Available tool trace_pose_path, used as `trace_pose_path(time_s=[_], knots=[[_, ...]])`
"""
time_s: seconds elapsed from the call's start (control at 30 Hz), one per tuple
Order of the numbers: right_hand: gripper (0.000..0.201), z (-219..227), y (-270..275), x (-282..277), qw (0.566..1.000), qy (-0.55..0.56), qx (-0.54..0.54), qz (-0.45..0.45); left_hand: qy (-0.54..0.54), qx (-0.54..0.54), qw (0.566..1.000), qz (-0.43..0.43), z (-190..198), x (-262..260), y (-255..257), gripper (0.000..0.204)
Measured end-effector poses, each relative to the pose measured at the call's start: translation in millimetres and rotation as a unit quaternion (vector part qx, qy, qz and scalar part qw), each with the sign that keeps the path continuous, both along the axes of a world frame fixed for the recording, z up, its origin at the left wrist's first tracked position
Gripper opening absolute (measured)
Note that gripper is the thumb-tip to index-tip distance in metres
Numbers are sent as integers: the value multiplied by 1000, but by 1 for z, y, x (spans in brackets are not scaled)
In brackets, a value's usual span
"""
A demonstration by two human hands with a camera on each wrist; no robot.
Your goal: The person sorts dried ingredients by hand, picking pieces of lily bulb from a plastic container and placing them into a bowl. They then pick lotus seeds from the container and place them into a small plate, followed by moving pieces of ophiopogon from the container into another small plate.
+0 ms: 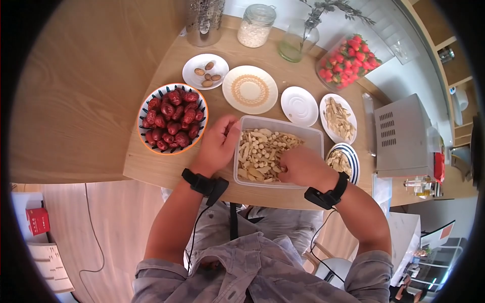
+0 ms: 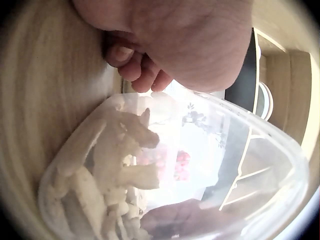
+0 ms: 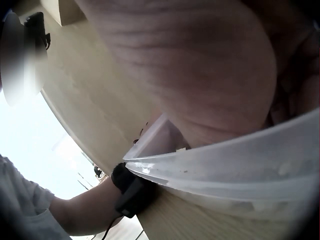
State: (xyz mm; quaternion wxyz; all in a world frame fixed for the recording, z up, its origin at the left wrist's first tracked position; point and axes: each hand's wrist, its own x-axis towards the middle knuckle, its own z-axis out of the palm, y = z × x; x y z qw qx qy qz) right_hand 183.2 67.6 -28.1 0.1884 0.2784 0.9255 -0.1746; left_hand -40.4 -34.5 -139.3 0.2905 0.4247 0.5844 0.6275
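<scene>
A clear plastic container point(image 1: 316, 139) stands near the table's front edge. It holds pale dried pieces point(image 1: 262, 151), some long and flat, some small and round. My right hand point(image 1: 305, 166) reaches over the right side of the container into the pieces, its fingertips hidden from view. Beside the container's left wall rests my left hand point(image 1: 217, 146), thumb close to the rim. In the left wrist view, its loosely curled fingers point(image 2: 131, 70) lie just outside the container wall point(image 2: 270, 150), with no object visible between them.
Left of the container sits a bowl point(image 1: 203, 126) of red dates. Behind it stand a plate point(image 1: 189, 76) with brown nuts, a patterned plate point(image 1: 232, 101) and a white saucer point(image 1: 299, 106). To the right are a plate point(image 1: 328, 132) of pale strips, a striped bowl point(image 1: 354, 164) and a microwave point(image 1: 404, 136).
</scene>
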Motion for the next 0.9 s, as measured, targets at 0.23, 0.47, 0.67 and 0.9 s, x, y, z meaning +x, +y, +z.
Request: trace_pose_path(time_s=[0.23,0.47,0.67,0.9], knots=[[27,25,8,13,989,72,-107,-76,-6,13,1000,3,1,2,1,23],[23,52,15,56,864,153,-370,-307,18,17,1000,17,-6,0,3,21],[18,62,17,102,829,195,-350,-391,23,18,999,18,0,1,0,21],[22,52,42,176,841,209,-227,-445,50,10,998,26,6,2,-1,20]])
